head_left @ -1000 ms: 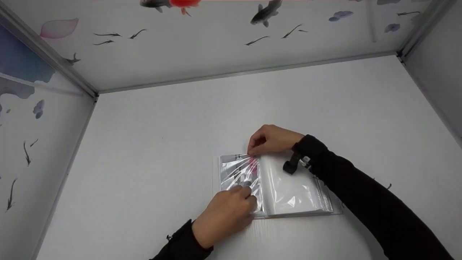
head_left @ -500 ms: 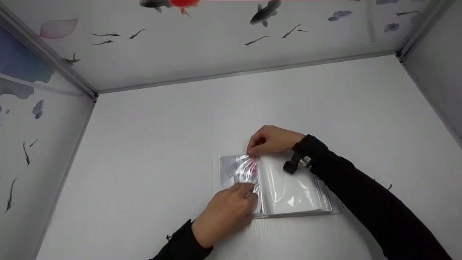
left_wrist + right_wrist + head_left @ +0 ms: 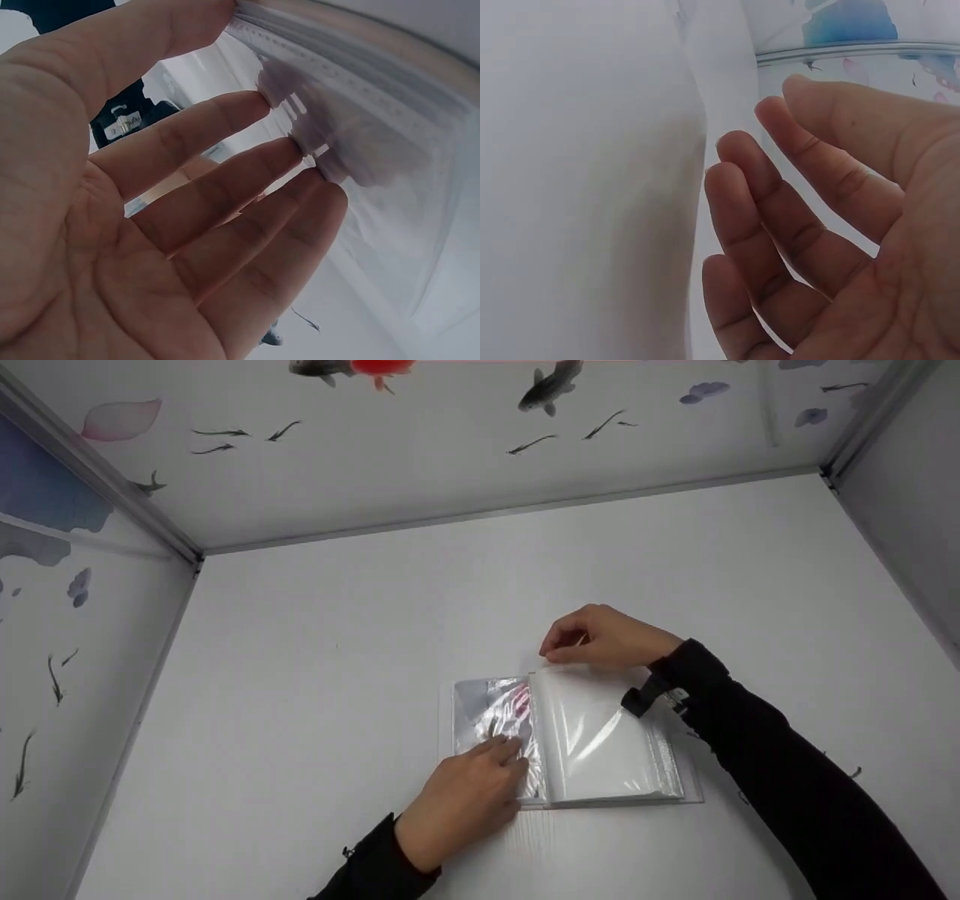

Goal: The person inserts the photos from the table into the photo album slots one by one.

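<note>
An album with clear plastic sleeves point(image 3: 596, 750) lies spread out on the white table. Its left page holds a picture point(image 3: 472, 701) with grey and pink areas under glossy film. My left hand point(image 3: 465, 795) rests its fingertips on that page's lower part, covering some of the picture. In the left wrist view its fingers are nearly straight against the transparent sleeve point(image 3: 397, 131). My right hand point(image 3: 611, 637) hovers by the upper edge of the right page. Loosely bent fingers point(image 3: 731, 199) with nothing between them show in the right wrist view.
The white table point(image 3: 322, 675) extends around the album. A back wall point(image 3: 420, 472) printed with fish, a left wall point(image 3: 112, 645) and a right wall point(image 3: 907, 502) enclose it. Black sleeves cover both forearms.
My right hand has left the top of the left page and moved up and right. The film there looks smoother than a second ago. My left hand has barely shifted.
</note>
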`<state>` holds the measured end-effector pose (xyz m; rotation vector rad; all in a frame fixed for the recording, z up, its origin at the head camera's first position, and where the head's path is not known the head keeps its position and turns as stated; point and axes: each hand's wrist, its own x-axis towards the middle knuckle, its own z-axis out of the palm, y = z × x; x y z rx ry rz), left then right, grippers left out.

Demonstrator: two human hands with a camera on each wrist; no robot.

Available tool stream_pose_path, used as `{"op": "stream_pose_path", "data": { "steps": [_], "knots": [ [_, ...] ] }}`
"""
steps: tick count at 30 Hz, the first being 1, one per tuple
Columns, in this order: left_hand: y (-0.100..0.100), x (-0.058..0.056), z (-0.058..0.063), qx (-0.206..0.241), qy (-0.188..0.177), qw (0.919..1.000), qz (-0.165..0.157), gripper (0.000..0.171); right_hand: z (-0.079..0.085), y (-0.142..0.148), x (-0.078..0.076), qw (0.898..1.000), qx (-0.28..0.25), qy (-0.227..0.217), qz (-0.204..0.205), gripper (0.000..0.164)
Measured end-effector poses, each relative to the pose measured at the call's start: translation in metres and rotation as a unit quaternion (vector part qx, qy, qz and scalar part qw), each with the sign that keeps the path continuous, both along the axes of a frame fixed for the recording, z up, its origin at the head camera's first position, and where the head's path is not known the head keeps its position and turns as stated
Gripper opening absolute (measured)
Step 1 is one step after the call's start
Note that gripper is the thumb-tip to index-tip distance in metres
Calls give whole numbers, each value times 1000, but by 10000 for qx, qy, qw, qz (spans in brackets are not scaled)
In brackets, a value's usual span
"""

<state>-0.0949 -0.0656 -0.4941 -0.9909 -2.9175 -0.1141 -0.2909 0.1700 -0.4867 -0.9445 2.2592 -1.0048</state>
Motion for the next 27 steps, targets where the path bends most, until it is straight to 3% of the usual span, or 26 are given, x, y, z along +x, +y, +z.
{"op": "stream_pose_path", "data": {
  "steps": [11,15,20,27],
  "knots": [
    [-8,-7,4,-10,-430,9988,232,16,12,37,25,9965,-162,692,-431,25],
    [-13,-10,4,-26,-424,9987,285,18,16,45,35,9958,-136,648,-625,26],
    [-19,-12,5,139,-278,9988,366,14,19,49,45,9958,-3,714,-580,26],
    [-25,-15,5,273,-236,9988,334,16,17,46,55,9909,318,1215,-487,27]
  ]
}}
